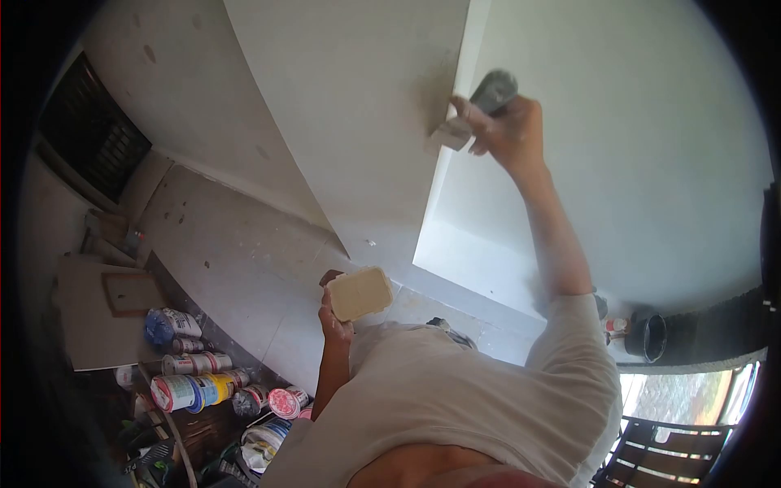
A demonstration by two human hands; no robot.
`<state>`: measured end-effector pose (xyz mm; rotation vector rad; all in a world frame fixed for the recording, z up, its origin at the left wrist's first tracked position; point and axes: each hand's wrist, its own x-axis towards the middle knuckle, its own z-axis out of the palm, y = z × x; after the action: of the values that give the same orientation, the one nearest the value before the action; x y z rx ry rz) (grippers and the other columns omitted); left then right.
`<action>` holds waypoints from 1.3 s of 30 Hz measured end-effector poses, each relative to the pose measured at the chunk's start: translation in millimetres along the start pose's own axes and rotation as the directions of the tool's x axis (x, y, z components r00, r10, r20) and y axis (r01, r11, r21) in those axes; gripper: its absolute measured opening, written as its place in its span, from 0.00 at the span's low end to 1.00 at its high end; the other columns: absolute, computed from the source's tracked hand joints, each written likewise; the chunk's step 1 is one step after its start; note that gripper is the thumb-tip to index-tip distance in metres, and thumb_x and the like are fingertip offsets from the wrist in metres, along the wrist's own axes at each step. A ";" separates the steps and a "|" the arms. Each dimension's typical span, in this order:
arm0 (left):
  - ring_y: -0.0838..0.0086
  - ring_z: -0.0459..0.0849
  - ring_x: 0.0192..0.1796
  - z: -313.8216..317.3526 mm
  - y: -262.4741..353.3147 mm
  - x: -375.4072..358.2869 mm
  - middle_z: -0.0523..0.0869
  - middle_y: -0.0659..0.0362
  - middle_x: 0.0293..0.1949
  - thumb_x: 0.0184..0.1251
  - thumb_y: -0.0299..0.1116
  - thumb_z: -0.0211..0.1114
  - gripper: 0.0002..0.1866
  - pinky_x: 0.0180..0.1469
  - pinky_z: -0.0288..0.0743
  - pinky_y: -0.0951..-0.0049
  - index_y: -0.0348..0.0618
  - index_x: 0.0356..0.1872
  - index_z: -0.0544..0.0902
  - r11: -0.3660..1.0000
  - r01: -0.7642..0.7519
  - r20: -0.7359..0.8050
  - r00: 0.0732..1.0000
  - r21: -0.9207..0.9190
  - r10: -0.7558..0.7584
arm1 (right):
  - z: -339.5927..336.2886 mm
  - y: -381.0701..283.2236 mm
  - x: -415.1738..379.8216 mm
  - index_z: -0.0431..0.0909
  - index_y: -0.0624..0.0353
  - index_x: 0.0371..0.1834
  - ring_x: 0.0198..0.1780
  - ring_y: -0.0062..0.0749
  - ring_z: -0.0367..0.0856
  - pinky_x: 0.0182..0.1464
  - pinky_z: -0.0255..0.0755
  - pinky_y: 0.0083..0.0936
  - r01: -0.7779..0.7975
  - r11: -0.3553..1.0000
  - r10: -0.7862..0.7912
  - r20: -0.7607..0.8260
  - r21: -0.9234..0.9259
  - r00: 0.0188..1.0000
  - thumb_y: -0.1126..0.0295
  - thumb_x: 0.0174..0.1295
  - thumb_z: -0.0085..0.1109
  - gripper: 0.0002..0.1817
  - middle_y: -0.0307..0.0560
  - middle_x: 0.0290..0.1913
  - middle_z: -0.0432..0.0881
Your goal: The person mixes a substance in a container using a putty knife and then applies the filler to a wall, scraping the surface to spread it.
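Observation:
My right hand is raised at the outer corner of a wall, its fingers closed round a putty knife. The knife's dark handle points up and away, and its blurred metal blade lies right at the white corner edge. Beside the blade, the grey wall face carries a darker smudge. Lower down, in front of my torso, my left hand grips a cream-coloured rectangular tub from its left side. The tub's pale top faces up at me; most of the fingers are hidden behind it.
Several paint buckets and cans crowd the floor at lower left, near a leaning board. A dark bucket stands at right, above a slatted black chair. Pale floor tiles run along the wall.

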<state>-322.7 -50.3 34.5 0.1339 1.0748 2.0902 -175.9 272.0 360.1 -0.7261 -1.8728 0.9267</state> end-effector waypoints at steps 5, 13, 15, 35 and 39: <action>0.66 0.78 0.65 5.4 3.5 -4.1 0.81 0.57 0.60 0.76 0.54 0.55 0.29 0.68 0.71 0.61 0.43 0.65 0.74 1.000 0.016 0.008 1.000 -0.001 -0.016 | -28.3 -66.4 36.9 0.85 0.70 0.29 0.16 0.22 0.80 0.17 0.75 0.17 0.329 0.942 -0.336 -0.173 -0.068 0.926 0.59 0.59 0.77 0.20 0.47 0.22 0.86; 0.67 0.78 0.64 8.4 3.7 -6.2 0.81 0.58 0.59 0.76 0.54 0.54 0.28 0.67 0.71 0.62 0.43 0.65 0.74 0.999 0.031 0.007 0.999 -0.033 -0.031 | -37.2 -85.8 9.9 0.86 0.68 0.26 0.15 0.20 0.78 0.16 0.70 0.17 0.400 0.911 -0.393 -0.086 0.102 0.916 0.62 0.59 0.77 0.18 0.44 0.20 0.84; 0.67 0.79 0.64 11.8 4.8 -7.2 0.81 0.58 0.58 0.77 0.53 0.54 0.28 0.67 0.71 0.63 0.43 0.65 0.74 1.000 0.013 0.006 1.000 -0.014 -0.013 | -26.3 -51.5 8.4 0.86 0.68 0.27 0.14 0.19 0.77 0.16 0.70 0.17 0.207 0.976 -0.212 0.084 0.066 0.974 0.62 0.58 0.78 0.17 0.44 0.20 0.85; 0.68 0.77 0.67 -2.4 17.7 -1.5 0.81 0.57 0.62 0.80 0.50 0.50 0.27 0.70 0.69 0.64 0.40 0.66 0.75 0.996 0.092 0.058 0.994 -0.011 -0.091 | 9.2 59.8 27.3 0.79 0.71 0.38 0.22 0.36 0.83 0.20 0.80 0.28 0.104 0.828 -0.049 -0.115 0.551 0.992 0.73 0.68 0.65 0.09 0.55 0.28 0.83; 0.67 0.80 0.64 -16.6 25.0 7.9 0.82 0.56 0.60 0.81 0.49 0.50 0.26 0.69 0.71 0.64 0.38 0.65 0.76 0.993 0.114 0.080 0.990 0.032 -0.116 | 5.1 114.6 15.4 0.78 0.69 0.41 0.27 0.36 0.85 0.22 0.81 0.27 0.130 0.700 0.000 -0.182 0.702 0.983 0.73 0.68 0.64 0.09 0.54 0.31 0.84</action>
<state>-349.7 -64.6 40.4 0.1649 1.0381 1.9509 -174.6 345.2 270.5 -0.2350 -1.2117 1.3787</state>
